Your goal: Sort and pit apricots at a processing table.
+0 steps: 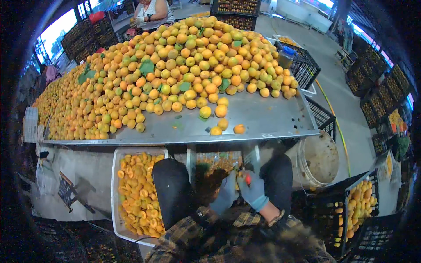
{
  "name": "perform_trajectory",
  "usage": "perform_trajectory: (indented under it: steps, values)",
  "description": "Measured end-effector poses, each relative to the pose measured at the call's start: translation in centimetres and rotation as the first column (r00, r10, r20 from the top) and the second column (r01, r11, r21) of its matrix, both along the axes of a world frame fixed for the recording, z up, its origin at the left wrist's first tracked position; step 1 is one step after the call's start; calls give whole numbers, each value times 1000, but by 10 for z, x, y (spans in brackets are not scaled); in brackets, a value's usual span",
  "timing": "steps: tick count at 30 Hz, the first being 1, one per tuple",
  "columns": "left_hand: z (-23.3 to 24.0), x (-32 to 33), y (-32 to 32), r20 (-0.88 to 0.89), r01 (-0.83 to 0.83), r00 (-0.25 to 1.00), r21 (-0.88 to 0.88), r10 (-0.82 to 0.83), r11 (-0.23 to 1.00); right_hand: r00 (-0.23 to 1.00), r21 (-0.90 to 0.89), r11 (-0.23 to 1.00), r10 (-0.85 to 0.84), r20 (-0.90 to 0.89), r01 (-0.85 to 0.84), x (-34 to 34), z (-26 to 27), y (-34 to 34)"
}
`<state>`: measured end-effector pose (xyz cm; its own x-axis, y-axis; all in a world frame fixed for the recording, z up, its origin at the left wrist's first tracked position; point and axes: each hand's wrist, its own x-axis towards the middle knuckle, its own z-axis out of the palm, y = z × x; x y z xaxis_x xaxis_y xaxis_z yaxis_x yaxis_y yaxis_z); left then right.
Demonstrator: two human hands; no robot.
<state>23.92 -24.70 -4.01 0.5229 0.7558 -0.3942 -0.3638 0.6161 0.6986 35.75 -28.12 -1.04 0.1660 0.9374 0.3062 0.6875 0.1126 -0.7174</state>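
My left hand (pixel 225 194) and my right hand (pixel 253 189), both in grey-blue gloves, are close together between my knees. My right hand is closed around a small red object (pixel 247 179), perhaps a tool handle. What my left fingers hold is too blurred to tell. Beyond my hands, a large heap of apricots (pixel 184 69) with some green leaves (pixel 147 67) covers much of a metal table (pixel 263 115). A few apricots (pixel 223 124) lie apart from the heap near its front edge. Left of my knees stands a white tub (pixel 115 194) of halved apricots (pixel 141 194).
A whitish bucket (pixel 320 157) stands right of my knees, beside a black crate of apricots (pixel 360 203). More black crates (pixel 304 67) and a blue-lidded jar (pixel 286 56) are at the table's right. Another person (pixel 153 14) sits beyond the heap.
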Motion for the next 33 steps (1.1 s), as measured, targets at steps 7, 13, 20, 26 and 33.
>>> perform_trajectory:
  steps: [7, 13, 20, 26, 33]
  values:
    - [2, -8, 11, 328, -81, 941, -24, 85, 996, 479, -316, 946, -243, -843, -76, 15, 3, -5]
    - [22, -2, 7, 591, -42, 763, -360, 263, 932, 955, 212, 971, 165, -244, -114, -7, 25, -15]
    - [15, -5, 2, 520, 4, 844, -252, 132, 968, 856, 54, 998, 6, -517, 26, 19, 76, -10]
    - [37, 3, -8, 405, 93, 914, -146, -26, 985, 668, -33, 987, -131, -732, 157, 22, 87, 12]
    - [16, 12, -10, 43, -150, 988, 127, 146, 980, 962, -435, 900, -109, -251, -12, 17, 37, -7]
